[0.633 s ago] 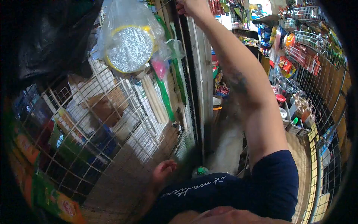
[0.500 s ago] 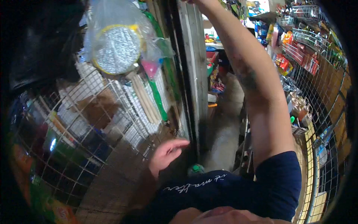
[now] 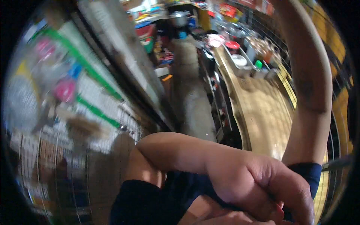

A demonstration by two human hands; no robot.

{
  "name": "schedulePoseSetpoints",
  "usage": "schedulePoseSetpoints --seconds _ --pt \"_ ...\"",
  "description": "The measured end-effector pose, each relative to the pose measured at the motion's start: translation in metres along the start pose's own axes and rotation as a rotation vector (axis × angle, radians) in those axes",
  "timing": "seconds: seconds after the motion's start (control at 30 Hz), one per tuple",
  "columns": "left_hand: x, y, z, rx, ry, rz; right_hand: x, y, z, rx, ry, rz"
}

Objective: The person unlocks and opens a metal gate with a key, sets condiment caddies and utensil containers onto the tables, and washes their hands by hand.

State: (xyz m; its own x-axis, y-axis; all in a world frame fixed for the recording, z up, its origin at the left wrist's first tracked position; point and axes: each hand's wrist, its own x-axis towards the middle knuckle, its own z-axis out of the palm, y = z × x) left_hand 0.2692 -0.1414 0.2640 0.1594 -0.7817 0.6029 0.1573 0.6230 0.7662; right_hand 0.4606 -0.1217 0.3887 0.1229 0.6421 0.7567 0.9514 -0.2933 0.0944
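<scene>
My left hand (image 3: pixel 268 183) is bent across my chest at the lower right, close to the camera and beside my chin. Its fingers curve downward with a gap between them and the thumb, and I see nothing held there. Some fingertips are cut off by the bottom edge. My right arm (image 3: pixel 309 75) stretches up past the top right edge, so the right hand is out of sight. Near that arm lies a tan counter surface (image 3: pixel 262 112) with a grey divided bin (image 3: pixel 245 71) at its far end.
At left, blurred, a wire mesh rack (image 3: pixel 48 150) carries bagged goods and a green strip (image 3: pixel 86 63). A wooden post (image 3: pixel 123 48) stands beside a narrow concrete aisle (image 3: pixel 187 93). A metal pot (image 3: pixel 179 18) sits at the back. Wire mesh borders the counter on the right.
The view has swung to the right, bringing in the counter. My left hand has moved from the lower middle across my chest toward the right. My right arm stays raised.
</scene>
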Motion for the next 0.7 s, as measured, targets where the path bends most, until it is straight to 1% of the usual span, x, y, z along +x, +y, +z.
schedulePoseSetpoints --seconds 0.03,0.07,0.1,0.13,0.2,0.27,0.3,0.4,0.43,0.47,0.53,0.57,0.6,0.63,0.67,0.7 --pt "0.003 -0.008 -0.007 -0.054 -0.044 -0.019 -0.030 0.018 0.005 -0.256 -0.144 -0.008" --pt "0.005 -0.016 -0.015 -0.114 -0.092 -0.038 -0.063 0.041 0.009 -0.775 -0.363 -0.171" --pt "0.008 -0.024 -0.024 -0.177 -0.139 -0.058 -0.102 0.064 0.014 -1.075 -0.531 -0.337" --pt "0.013 -0.034 -0.031 -0.236 -0.184 -0.075 -0.151 0.056 0.019 -0.377 -0.642 0.318" --pt "0.021 -0.051 -0.045 -0.342 -0.263 -0.109 -0.263 0.093 0.035 -0.200 -0.618 0.482" --pt "0.027 -0.066 -0.058 -0.430 -0.319 -0.147 -0.334 0.095 0.027 -0.201 -0.861 0.725" --pt "0.030 -0.074 -0.065 -0.463 -0.357 -0.179 -0.375 0.098 0.024 -0.170 -0.902 0.827" --pt "0.042 -0.098 -0.084 -0.582 -0.378 -0.180 -0.449 0.108 0.008 -0.101 -0.907 1.064" --pt "0.051 -0.119 -0.084 -0.577 -0.377 0.171 -0.466 0.107 0.001 -0.062 -0.896 1.159" --pt "0.057 -0.127 -0.091 -0.596 -0.368 0.332 -0.473 0.107 -0.006 -0.072 -0.892 1.205" --pt "0.068 -0.143 -0.105 -0.645 -0.348 0.656 -0.482 0.112 -0.019 0.005 -0.880 1.222" --pt "0.066 -0.125 -0.135 -0.527 -0.443 0.348 -0.498 0.117 -0.015 -0.017 -0.761 1.200" --pt "0.065 -0.114 -0.159 -0.447 -0.493 0.067 -0.505 0.116 -0.017 -0.030 -0.764 1.238" --pt "0.063 -0.112 -0.179 -0.370 -0.435 -0.103 -0.508 0.113 -0.015 -0.185 -0.560 1.154" --pt "0.060 -0.112 -0.202 -0.272 -0.375 -0.217 -0.509 0.109 -0.013 -0.344 -0.360 1.063" --pt "0.055 -0.113 -0.229 -0.161 -0.301 -0.290 -0.507 0.107 -0.016 -0.370 -0.360 1.110"
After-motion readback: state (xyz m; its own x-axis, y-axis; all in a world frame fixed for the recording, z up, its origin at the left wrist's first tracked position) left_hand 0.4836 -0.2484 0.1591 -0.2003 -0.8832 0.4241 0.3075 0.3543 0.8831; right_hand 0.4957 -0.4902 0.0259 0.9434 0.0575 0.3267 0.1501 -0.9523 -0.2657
